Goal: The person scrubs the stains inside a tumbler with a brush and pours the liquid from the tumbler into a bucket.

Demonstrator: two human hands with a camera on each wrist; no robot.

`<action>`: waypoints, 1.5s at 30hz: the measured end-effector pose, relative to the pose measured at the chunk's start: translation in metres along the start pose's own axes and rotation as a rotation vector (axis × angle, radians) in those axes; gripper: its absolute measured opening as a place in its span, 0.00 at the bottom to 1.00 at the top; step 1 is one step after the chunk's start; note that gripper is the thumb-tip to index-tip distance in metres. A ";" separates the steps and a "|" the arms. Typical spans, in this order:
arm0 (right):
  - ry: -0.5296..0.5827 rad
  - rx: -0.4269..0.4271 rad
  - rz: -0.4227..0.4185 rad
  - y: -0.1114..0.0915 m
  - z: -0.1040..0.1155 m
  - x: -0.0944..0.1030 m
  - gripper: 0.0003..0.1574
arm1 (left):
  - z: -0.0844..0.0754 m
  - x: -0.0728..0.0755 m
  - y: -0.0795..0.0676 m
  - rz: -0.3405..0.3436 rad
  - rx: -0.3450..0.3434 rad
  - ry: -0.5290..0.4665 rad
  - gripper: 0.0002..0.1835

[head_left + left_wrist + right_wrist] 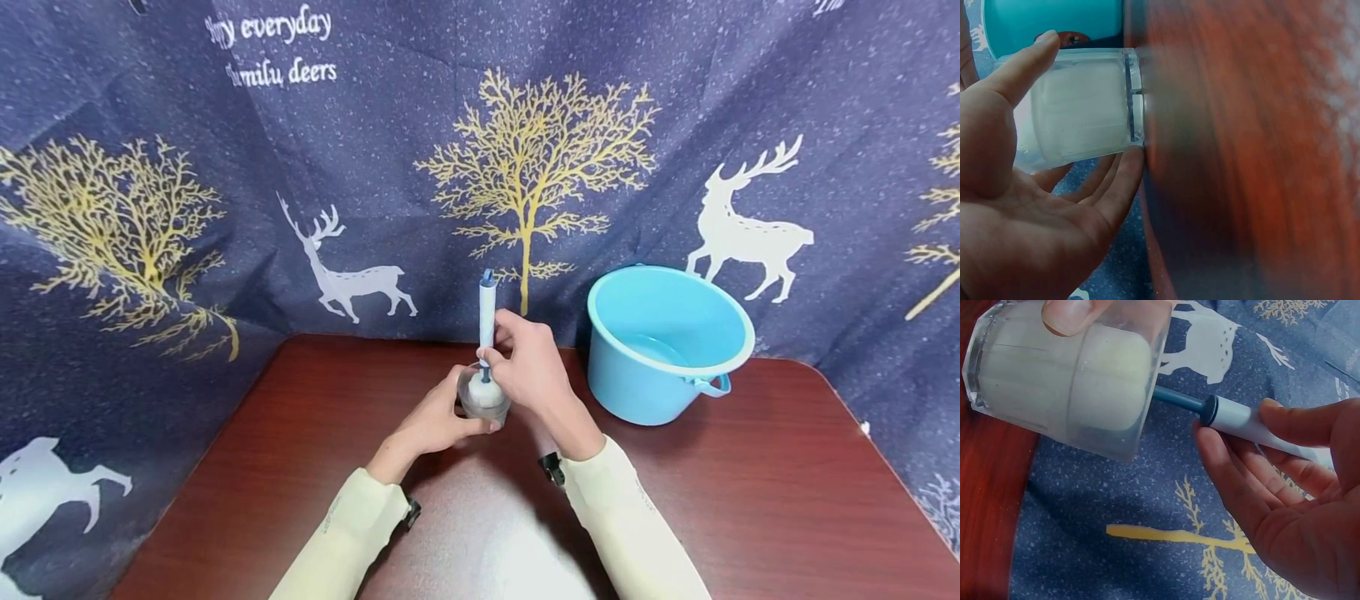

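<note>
A clear glass cup (pixel 492 412) is at the middle of the table, its base at or just above the tabletop. My left hand (pixel 433 422) grips it from the side, thumb on the near wall and fingers on the far wall. Inside the cup sits the white sponge head (pixel 1113 378) of a cup brush, seen through the wall. Its dark blue neck (pixel 1175 399) leads up to a pale blue handle (pixel 487 312), which stands nearly upright. Thumb and fingers of my right hand (pixel 531 363) pinch that handle low down, above the cup's rim.
To the right of my hands, a light blue bucket (pixel 637 396) with a side handle stands near the back of the brown table (pixel 330 392). A dark blue cloth (pixel 390 125) printed with trees and deer hangs behind the table.
</note>
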State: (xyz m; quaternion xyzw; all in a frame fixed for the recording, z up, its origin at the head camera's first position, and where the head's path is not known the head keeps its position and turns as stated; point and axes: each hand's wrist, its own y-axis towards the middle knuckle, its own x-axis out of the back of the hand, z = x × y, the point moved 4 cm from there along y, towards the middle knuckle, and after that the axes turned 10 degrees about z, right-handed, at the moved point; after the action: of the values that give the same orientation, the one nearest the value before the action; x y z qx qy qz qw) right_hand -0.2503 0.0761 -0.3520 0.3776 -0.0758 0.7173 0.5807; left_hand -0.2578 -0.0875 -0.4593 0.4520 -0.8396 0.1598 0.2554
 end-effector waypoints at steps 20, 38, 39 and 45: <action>0.036 0.055 -0.085 -0.003 0.007 0.014 0.11 | 0.000 -0.001 0.000 -0.002 -0.006 -0.015 0.43; 0.079 0.120 -0.167 -0.003 0.012 0.023 0.14 | -0.001 0.000 -0.002 -0.014 -0.004 0.008 0.45; 0.076 0.122 -0.168 -0.003 0.012 0.024 0.14 | -0.001 0.000 -0.002 -0.014 -0.003 0.004 0.44; 0.064 0.137 -0.162 -0.003 0.013 0.023 0.17 | -0.001 0.000 -0.002 -0.013 -0.008 0.001 0.44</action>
State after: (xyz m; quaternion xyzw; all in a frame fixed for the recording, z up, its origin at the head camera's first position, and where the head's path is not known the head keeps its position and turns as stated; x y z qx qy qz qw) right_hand -0.2426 0.0884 -0.3293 0.3980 0.0226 0.6833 0.6117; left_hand -0.2562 -0.0882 -0.4580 0.4563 -0.8372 0.1550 0.2587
